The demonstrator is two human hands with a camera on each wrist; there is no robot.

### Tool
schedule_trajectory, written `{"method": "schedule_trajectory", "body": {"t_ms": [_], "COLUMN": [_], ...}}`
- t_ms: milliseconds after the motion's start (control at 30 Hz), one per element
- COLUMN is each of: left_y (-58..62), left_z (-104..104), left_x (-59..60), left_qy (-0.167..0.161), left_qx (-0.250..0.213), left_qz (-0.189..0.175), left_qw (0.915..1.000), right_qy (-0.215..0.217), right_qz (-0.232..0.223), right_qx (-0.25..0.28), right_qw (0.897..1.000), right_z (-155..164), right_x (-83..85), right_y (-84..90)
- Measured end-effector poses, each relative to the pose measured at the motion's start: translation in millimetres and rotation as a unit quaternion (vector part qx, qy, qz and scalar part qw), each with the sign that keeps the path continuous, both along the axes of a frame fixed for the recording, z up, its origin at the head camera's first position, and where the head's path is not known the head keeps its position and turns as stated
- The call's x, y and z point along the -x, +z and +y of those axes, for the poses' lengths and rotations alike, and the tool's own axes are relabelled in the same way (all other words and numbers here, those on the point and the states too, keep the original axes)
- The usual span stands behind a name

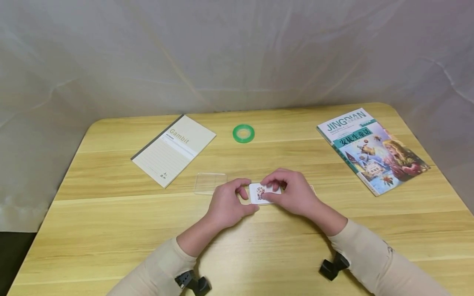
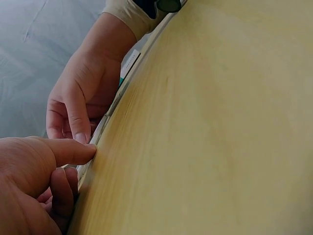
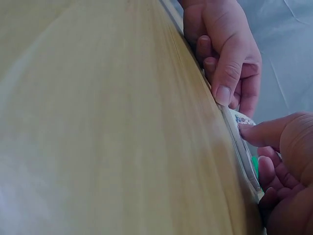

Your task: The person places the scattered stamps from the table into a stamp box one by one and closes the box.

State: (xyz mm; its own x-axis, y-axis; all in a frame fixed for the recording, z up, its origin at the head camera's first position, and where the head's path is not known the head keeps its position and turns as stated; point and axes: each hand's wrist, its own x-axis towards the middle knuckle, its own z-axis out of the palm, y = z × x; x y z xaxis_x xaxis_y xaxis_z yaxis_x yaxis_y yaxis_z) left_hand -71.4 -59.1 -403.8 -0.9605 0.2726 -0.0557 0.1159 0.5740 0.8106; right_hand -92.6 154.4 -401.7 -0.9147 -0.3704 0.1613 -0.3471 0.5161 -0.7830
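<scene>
A small white card with rounded corners and a reddish-brown printed picture lies face up at mid-table. Beneath it the right wrist view shows the translucent edge of a flat clear case. My left hand holds the left end, thumb at the near corner and index finger at the far one. From the right, my right hand pinches the card, thumb on its printed face and fingers at its far edge. Left of the left hand lies a flat clear plastic lid, partly covered by that hand.
A Gambit notebook lies at the back left, and a green roll of tape at the back centre. On the right is an illustrated book. A small orange-edged piece peeks out behind the right hand.
</scene>
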Motion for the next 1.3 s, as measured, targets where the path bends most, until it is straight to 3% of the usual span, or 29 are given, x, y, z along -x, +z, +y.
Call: {"method": "schedule_trajectory", "body": {"t_ms": [567,1300], "left_y": [0.2,-1.4], "left_z": [-0.2,0.0], "left_x": [0.0,0.6], "left_qy": [-0.002,-0.002], "left_qx": [0.003,0.001], "left_qz": [-0.001,0.009], "left_qw": [1.0,1.0], "right_qy": [0.015,0.029], "right_qz": [0.009,0.018], "right_qx": [-0.057,-0.062], "right_qw": [0.998,0.997], "right_z": [-0.7,0.0], "right_x": [1.2,0.4], "right_y": [0.8,3.7]}}
